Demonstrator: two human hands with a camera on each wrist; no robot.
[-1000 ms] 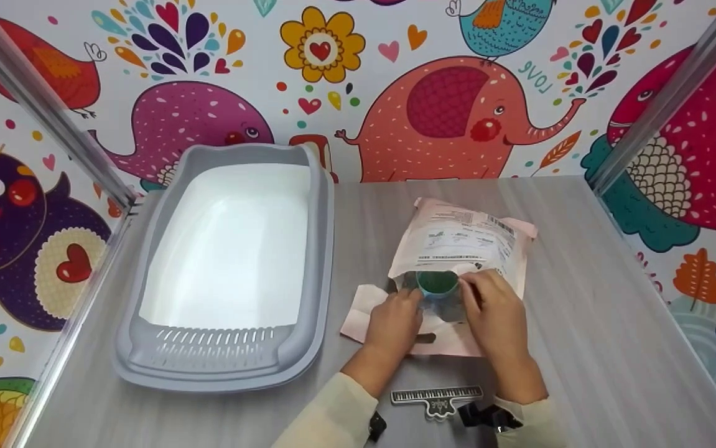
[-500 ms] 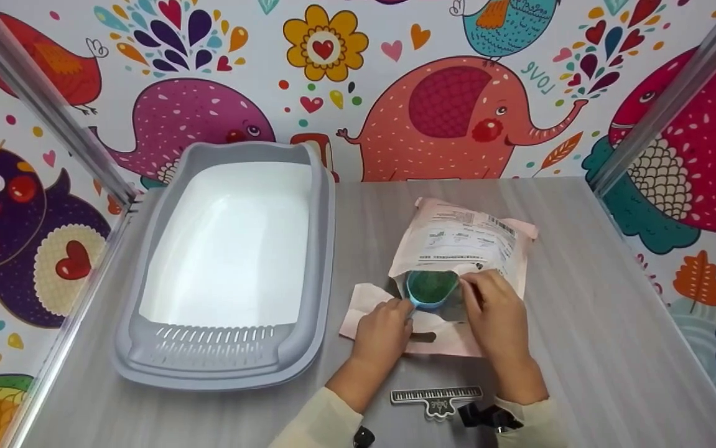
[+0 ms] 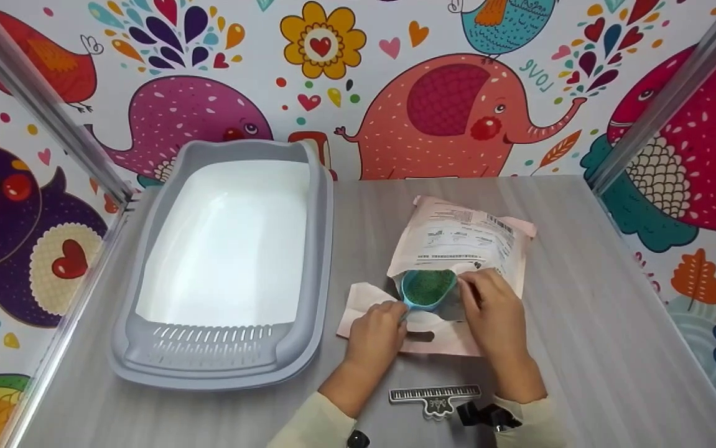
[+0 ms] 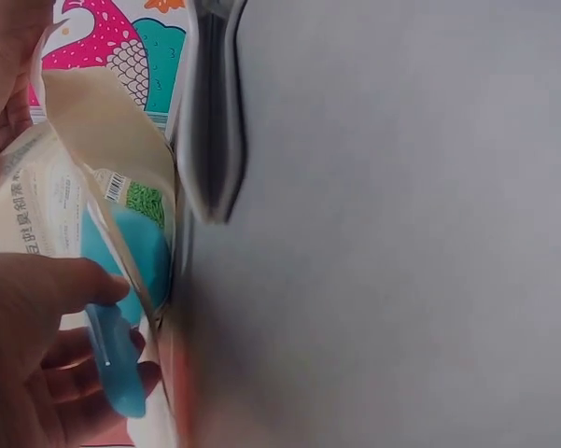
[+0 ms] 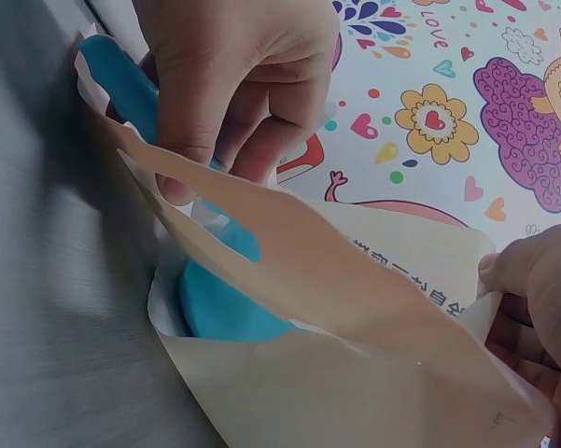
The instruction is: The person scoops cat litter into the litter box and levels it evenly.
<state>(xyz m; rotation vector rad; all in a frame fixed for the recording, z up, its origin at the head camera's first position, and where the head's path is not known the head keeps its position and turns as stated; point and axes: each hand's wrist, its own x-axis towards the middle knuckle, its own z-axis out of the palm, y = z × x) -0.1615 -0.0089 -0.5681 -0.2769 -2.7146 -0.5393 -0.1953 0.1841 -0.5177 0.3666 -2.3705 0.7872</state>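
Observation:
My left hand (image 3: 373, 336) grips the handle of a blue scoop (image 4: 118, 364) at the mouth of a pale pink bag (image 3: 457, 233). Green granules (image 3: 431, 287) fill the scoop's bowl, which sits inside the bag's opening. In the left wrist view the thumb and fingers wrap round the handle, and some green granules show beyond the bowl. My right hand (image 3: 497, 314) pinches the bag's torn edge, holding the mouth apart. The right wrist view shows the scoop's blue underside (image 5: 222, 303) within the bag. How much the bag contains is hidden.
A grey litter box (image 3: 208, 367) with a white inside and slotted front ledge stands to the left. Near me lies a clear clip with a piano-key pattern (image 3: 435, 398). Patterned walls (image 3: 326, 118) and metal posts (image 3: 675, 93) bound the grey table (image 3: 606, 323).
My left hand has moved a little left and toward me, drawing the scoop outward so more of its bowl and granules show. The right hand stays on the bag's edge.

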